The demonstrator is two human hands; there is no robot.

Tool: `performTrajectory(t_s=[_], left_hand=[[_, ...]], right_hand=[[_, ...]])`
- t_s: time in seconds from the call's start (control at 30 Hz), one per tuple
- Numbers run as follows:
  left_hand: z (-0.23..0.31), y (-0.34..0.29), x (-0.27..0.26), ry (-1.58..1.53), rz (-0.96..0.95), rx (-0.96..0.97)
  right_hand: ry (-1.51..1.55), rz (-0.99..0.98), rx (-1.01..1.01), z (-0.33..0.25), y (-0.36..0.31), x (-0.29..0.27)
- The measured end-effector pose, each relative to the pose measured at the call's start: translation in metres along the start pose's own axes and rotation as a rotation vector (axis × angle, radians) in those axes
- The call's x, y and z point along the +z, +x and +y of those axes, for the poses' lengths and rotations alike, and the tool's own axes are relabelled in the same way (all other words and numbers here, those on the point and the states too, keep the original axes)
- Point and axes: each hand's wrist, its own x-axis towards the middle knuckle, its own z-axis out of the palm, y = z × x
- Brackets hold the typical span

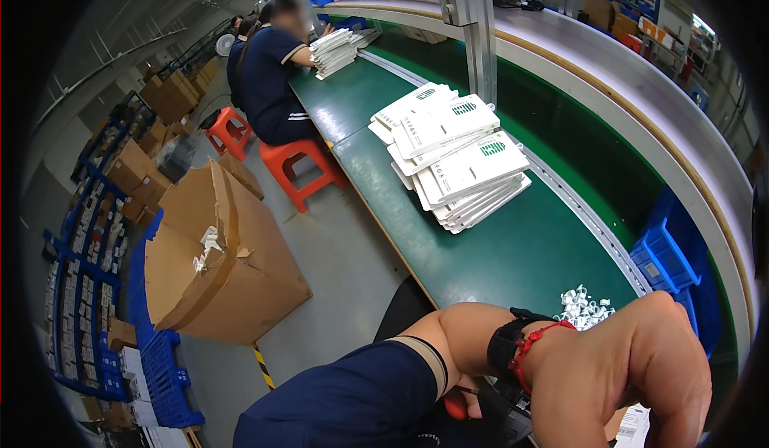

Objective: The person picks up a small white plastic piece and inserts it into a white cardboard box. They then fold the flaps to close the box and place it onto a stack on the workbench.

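Observation:
My left hand (625, 372) is large at the lower right, with a dark watch and a red cord bracelet at its wrist. Its fingers curl downward in a closed shape; the tips are cut off by the lower edge, hiding whatever they hold. Just beyond the wrist lies a heap of small white plastic pieces (586, 307) on the green table. Below the hand a printed white sheet (634, 427) shows in part. Under my left forearm, fingers, probably of my right hand (471, 401), appear beside a red-orange thing (456, 405); their grip is mostly hidden.
Stacks of flat white boxes (473, 167) stand on the green table (364, 171). Blue bins (665, 256) sit at the right. A large open carton (232, 264) and orange stools (298, 169) stand left of the table. A co-worker (275, 79) sits farther along it.

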Motion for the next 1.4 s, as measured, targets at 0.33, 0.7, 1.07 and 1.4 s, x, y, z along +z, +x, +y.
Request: performTrajectory(t_s=[0.33, 0.7, 1.07, 1.4], left_hand=[[-0.006, 0.012, 0.020, -0.137, -0.068, 0.128], [-0.079, -0.055, -0.124, 1.274, -0.135, -0.569], [-0.082, -0.084, -0.126, 1.358, -0.391, -0.656], [-0.084, -0.085, -0.104, 1.188, -0.637, -0.552]], right_hand=[[-0.066, 0.099, 0.017, -0.005, -0.018, -0.048], [0.077, 0.156, -0.128, -0.037, -0.003, -0.049], [0.054, 0.043, -0.119, -0.045, -0.012, -0.045], [0.057, 0.020, -0.079, -0.039, -0.007, -0.044]])
